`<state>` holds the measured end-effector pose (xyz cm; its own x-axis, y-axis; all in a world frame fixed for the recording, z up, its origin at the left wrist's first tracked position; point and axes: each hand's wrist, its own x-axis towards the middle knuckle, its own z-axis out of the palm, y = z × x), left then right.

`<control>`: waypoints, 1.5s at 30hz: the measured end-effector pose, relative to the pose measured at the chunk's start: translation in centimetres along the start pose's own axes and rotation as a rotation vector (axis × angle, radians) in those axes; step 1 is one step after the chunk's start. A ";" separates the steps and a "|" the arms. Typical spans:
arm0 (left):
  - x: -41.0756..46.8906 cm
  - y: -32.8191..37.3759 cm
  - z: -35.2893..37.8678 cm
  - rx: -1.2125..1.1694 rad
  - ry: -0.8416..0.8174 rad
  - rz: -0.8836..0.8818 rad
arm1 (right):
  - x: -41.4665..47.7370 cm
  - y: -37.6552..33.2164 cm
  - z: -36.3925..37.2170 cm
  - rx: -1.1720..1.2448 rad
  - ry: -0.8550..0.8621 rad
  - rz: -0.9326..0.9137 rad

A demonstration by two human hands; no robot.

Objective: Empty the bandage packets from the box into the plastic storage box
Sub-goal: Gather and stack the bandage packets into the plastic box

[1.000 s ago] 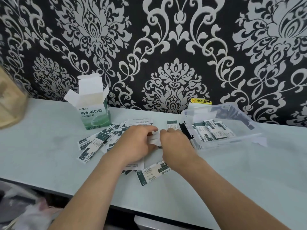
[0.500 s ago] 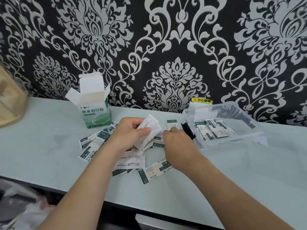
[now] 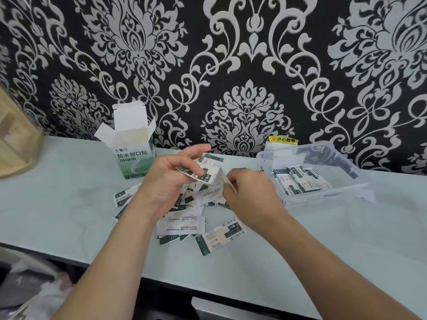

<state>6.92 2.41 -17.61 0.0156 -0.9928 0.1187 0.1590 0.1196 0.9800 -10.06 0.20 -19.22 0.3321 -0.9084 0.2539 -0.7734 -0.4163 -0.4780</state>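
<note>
Since half a second ago the left hand (image 3: 166, 181) has risen; it grips a fanned bunch of bandage packets (image 3: 206, 170) above the loose packets (image 3: 180, 225) on the worktop (image 3: 57, 204), long axes roughly left to right. Just right of them, the right hand (image 3: 249, 192) pinches a white packet (image 3: 226, 181). The plastic storage box (image 3: 323, 200) sits right; the box (image 3: 134, 155) stands upright, far left.

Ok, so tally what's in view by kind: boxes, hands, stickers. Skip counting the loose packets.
cardboard bandage box: 1
clear plastic storage box: 1
hands: 2 (left hand, right hand, both holding bandage packets)
yellow warning sticker: 1
Total: 5
</note>
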 end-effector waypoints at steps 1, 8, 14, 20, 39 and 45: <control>-0.1 0.1 0.1 0.023 0.006 0.007 | 0.1 0.2 -0.1 0.187 -0.011 0.074; -0.3 -0.4 1.3 0.266 -0.007 -0.008 | 0.2 -0.6 -1.3 1.334 -0.297 0.498; -0.2 -0.3 2.3 0.363 -0.073 -0.042 | 0.0 -0.5 -1.2 1.388 -0.410 0.480; -0.3 -0.7 2.5 0.433 -0.155 -0.061 | 0.1 -0.1 -1.1 1.338 -0.361 0.456; 0.3 0.2 1.9 0.411 0.413 -0.111 | 0.2 0.0 -0.9 0.487 -0.172 0.203; 0.5 0.1 0.9 0.379 0.516 -0.130 | 0.0 0.0 -1.3 0.258 0.070 0.074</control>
<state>6.08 1.96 -17.29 0.5065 -0.8622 -0.0039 -0.1665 -0.1022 0.9807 -10.74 0.25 -18.05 0.2347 -0.9357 0.2634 -0.6279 -0.3528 -0.6937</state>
